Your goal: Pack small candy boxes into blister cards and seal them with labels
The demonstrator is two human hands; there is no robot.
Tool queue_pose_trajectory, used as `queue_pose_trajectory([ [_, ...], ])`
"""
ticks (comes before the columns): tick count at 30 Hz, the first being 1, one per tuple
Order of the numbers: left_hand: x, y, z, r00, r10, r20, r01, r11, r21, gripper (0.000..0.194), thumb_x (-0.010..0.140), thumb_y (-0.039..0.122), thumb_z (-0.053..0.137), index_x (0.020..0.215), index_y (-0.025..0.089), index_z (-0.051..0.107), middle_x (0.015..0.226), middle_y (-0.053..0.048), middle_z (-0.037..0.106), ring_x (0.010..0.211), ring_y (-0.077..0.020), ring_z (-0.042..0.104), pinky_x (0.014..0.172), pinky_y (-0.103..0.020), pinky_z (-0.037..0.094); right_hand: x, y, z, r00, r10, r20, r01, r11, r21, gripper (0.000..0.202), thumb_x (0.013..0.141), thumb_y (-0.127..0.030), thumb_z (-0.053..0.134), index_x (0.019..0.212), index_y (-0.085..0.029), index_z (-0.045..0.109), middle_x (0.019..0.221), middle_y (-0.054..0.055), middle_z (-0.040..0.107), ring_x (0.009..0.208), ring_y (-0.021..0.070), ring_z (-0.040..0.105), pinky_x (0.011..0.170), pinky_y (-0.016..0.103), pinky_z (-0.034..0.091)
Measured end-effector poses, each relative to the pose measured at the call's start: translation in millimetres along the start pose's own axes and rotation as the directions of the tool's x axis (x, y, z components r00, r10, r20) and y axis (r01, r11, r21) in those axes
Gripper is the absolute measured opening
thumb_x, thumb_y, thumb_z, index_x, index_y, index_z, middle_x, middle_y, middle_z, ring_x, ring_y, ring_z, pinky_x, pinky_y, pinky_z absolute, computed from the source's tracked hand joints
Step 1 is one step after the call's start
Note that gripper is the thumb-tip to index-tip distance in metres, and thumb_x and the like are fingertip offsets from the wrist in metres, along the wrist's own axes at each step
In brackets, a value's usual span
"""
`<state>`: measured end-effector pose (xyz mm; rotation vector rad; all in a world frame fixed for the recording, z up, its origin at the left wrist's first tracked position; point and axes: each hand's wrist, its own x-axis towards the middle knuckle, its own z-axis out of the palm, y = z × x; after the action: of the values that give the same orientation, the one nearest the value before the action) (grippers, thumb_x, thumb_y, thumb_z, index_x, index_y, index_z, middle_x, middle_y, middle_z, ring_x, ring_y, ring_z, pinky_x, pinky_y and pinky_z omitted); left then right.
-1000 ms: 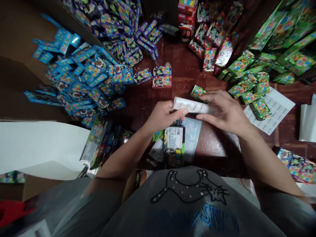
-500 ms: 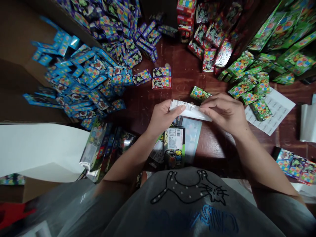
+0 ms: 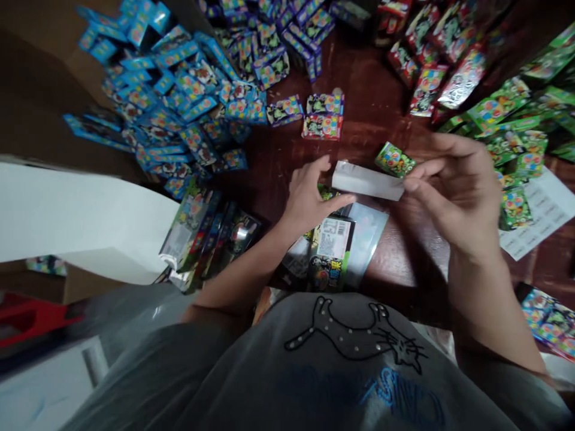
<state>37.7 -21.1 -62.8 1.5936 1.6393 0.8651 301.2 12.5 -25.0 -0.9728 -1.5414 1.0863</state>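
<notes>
My right hand point(image 3: 462, 197) pinches the right end of a white paper strip point(image 3: 368, 181), its plain side turned up. To the left of the strip, my left hand point(image 3: 309, 194) has thumb and fingers spread apart and holds nothing. A small green candy packet point(image 3: 394, 159) lies just beyond the strip. Below the hands rests a dark printed box with a white label point(image 3: 331, 248), beside a clear plastic sleeve point(image 3: 368, 239). A red packet point(image 3: 321, 127) and a purple packet point(image 3: 324, 104) lie together farther off.
Blue packets point(image 3: 179, 114) are heaped at the left, purple ones point(image 3: 274, 48) behind. Red packets point(image 3: 429, 84) and green packets point(image 3: 498, 108) pile up at the right. A printed label sheet point(image 3: 548, 206) lies under some green ones. Flat dark boxes point(image 3: 193, 224) stand near my left arm.
My left hand has let go of the strip and opened. The strip has turned from its printed side to its plain side, held by my right hand. The view has shifted.
</notes>
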Motion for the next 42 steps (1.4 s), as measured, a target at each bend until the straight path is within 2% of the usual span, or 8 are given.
queue_pose_trajectory([
  [4, -37.7, -17.0, -24.6, 0.992, 0.031, 0.126, -0.055, 0.979, 0.196, 0.012, 0.096, 0.034, 0.075, 0.104, 0.026, 0.081, 0.113, -0.003, 0.081, 0.112, -0.0253, 0.068, 0.112, -0.045, 0.044, -12.5, -10.3, 5.1, 0.987, 0.096, 0.132, -0.100, 0.995, 0.023, 0.053, 0.085, -0.041, 0.093, 0.132, -0.035, 0.069, 0.089, 0.000, 0.075, 0.080, 0.0173, 0.072, 0.074, 0.033, 0.062],
  [13, -67.9, 8.4, -35.0, 0.984, -0.030, 0.178, 0.060, 0.984, -0.165, 0.019, 0.091, 0.034, 0.075, 0.100, 0.019, 0.081, 0.102, -0.005, 0.084, 0.092, -0.0187, 0.075, 0.084, -0.030, 0.053, -30.4, -13.2, 64.5, 0.881, 0.205, 0.427, -0.195, 0.979, -0.068, 0.073, 0.081, -0.045, 0.092, 0.145, -0.030, 0.059, 0.084, -0.004, 0.071, 0.082, 0.0193, 0.075, 0.090, 0.041, 0.065],
  [21, -79.8, 18.8, -37.9, 0.985, -0.015, 0.171, 0.059, 0.965, -0.255, 0.016, 0.088, 0.030, 0.076, 0.098, 0.018, 0.080, 0.099, -0.006, 0.084, 0.089, -0.0178, 0.075, 0.082, -0.030, 0.057, -56.2, -16.6, 61.2, 0.947, -0.015, 0.320, 0.125, 0.937, -0.325, 0.077, 0.093, -0.053, 0.082, 0.161, -0.037, 0.051, 0.116, 0.005, 0.078, 0.120, 0.0314, 0.068, 0.123, 0.060, 0.045],
  [26, -80.7, 15.3, -31.3, 0.970, 0.067, 0.234, 0.025, 0.929, -0.369, 0.022, 0.084, 0.032, 0.081, 0.098, 0.016, 0.075, 0.099, -0.006, 0.080, 0.091, -0.0172, 0.074, 0.086, -0.031, 0.058, -70.5, -15.6, 63.1, 0.914, -0.065, 0.399, 0.255, 0.860, -0.443, 0.071, 0.107, -0.047, 0.061, 0.172, -0.037, 0.036, 0.108, 0.003, 0.082, 0.117, 0.0306, 0.066, 0.129, 0.066, 0.028],
  [31, -72.3, -0.7, -22.9, 0.956, 0.108, 0.271, 0.021, 0.901, -0.434, 0.035, 0.075, 0.028, 0.089, 0.096, 0.019, 0.063, 0.094, -0.001, 0.073, 0.083, -0.0139, 0.070, 0.075, -0.026, 0.055, -73.8, -7.3, 51.5, 0.873, -0.013, 0.488, 0.296, 0.808, -0.509, 0.082, 0.111, -0.047, 0.050, 0.180, -0.030, 0.007, 0.126, 0.007, 0.080, 0.124, 0.0338, 0.066, 0.124, 0.071, 0.036],
  [33, -66.0, -6.8, -31.2, 0.978, 0.107, 0.181, -0.010, 0.883, -0.470, 0.036, 0.075, 0.026, 0.090, 0.096, 0.021, 0.061, 0.092, 0.000, 0.073, 0.083, -0.0147, 0.072, 0.073, -0.025, 0.055, -78.2, -3.5, 37.7, 0.910, -0.026, 0.413, 0.239, 0.848, -0.473, 0.089, 0.110, -0.052, 0.052, 0.179, -0.032, 0.001, 0.140, 0.011, 0.073, 0.133, 0.0347, 0.064, 0.122, 0.068, 0.044],
  [37, -61.3, -12.3, -48.8, 0.970, -0.005, -0.243, -0.147, 0.783, -0.605, 0.055, 0.076, 0.034, 0.095, 0.120, 0.030, 0.064, 0.102, 0.000, 0.075, 0.101, -0.0216, 0.076, 0.085, -0.032, 0.061, -102.2, 6.4, 16.5, 0.992, -0.055, 0.114, 0.085, 0.959, -0.270, 0.092, 0.106, -0.059, 0.058, 0.177, -0.044, 0.001, 0.161, 0.013, 0.053, 0.140, 0.0322, 0.063, 0.110, 0.057, 0.060],
  [42, -90.9, -14.5, -16.6, 0.975, -0.084, -0.204, -0.102, 0.646, -0.757, 0.076, 0.080, 0.045, 0.095, 0.145, 0.041, 0.057, 0.125, -0.002, 0.076, 0.115, -0.0268, 0.075, 0.094, -0.041, 0.063, -126.5, 15.8, 34.7, 0.998, 0.063, -0.001, -0.061, 0.968, -0.244, 0.090, 0.109, -0.063, 0.046, 0.172, -0.053, -0.016, 0.172, 0.013, 0.040, 0.126, 0.0288, 0.073, 0.095, 0.051, 0.069],
])
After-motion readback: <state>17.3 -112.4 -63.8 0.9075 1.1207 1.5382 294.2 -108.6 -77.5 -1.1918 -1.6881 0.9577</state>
